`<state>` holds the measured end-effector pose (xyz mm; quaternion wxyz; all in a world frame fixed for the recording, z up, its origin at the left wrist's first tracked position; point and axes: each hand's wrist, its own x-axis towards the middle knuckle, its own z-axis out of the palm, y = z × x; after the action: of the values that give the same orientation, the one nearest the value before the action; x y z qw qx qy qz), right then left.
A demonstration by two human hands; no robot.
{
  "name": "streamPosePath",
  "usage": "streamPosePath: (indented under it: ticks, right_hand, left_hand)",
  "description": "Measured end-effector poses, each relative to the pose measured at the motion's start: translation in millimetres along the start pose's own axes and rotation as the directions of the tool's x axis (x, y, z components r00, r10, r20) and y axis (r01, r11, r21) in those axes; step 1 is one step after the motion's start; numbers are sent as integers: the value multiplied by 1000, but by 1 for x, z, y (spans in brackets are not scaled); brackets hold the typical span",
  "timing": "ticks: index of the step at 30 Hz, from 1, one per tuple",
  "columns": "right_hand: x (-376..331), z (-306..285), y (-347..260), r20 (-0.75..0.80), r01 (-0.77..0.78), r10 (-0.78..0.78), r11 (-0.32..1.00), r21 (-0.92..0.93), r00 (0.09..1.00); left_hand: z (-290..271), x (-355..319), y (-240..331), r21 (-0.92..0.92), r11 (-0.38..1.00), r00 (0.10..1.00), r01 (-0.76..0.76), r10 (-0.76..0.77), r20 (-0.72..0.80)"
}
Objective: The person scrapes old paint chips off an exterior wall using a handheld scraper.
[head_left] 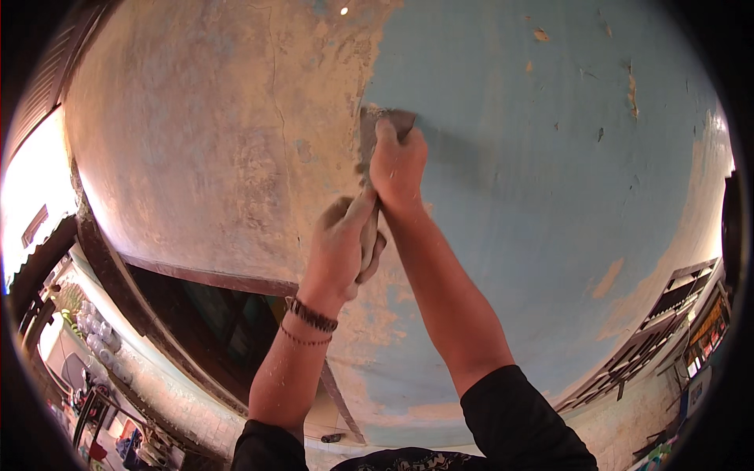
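Note:
A flat scraper point(367, 135) with a wide, dark blade is pressed against the wall in front of me. My left hand point(339, 243), below, is wrapped round its handle. Higher up, my right hand point(399, 163) grips it close to the blade, its thumb lying along the blade's face. The blade's edge meets the border between the blue paint point(503, 173) and the bare, tan plaster point(212, 141). Crumbs of loosened paint sit at that edge. Dust coats both hands, and a dark beaded bracelet point(312, 315) circles my left wrist.
Below the plaster at left is a dark opening with a brown frame point(212, 279). Wooden slats point(660, 330) run along the lower right. At the lower left are clear plastic bottles point(98, 337) and assorted clutter. A thin crack point(276, 94) runs down the plaster.

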<state>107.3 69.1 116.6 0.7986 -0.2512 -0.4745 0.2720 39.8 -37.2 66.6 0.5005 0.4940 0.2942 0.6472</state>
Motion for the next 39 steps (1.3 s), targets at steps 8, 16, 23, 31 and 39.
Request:
streamPosePath:
  ticks: [8,16,23,31,39]
  right_hand:
    - [7,3,2,-2,42,-43,990,-133,999]
    - [40,12,1,64,39,-37,999,-31,997]
    - [27,9,-40,-9,169,-175,960,-225,984]
    - [16,6,-30,-10,130,-135,968,-214,991]
    - [43,15,-39,-10,221,-228,952,-210,974]
  left_hand:
    - [3,-3,3,-78,997,1000,-18,17,-13]
    - [17,4,28,-39,999,1000,-30,29,-10]
    - [24,13,33,-55,997,998,-56,57,19]
    - [18,13,18,-16,997,997,-80,80,-1]
    - [24,20,39,40,998,998,-52,51,30]
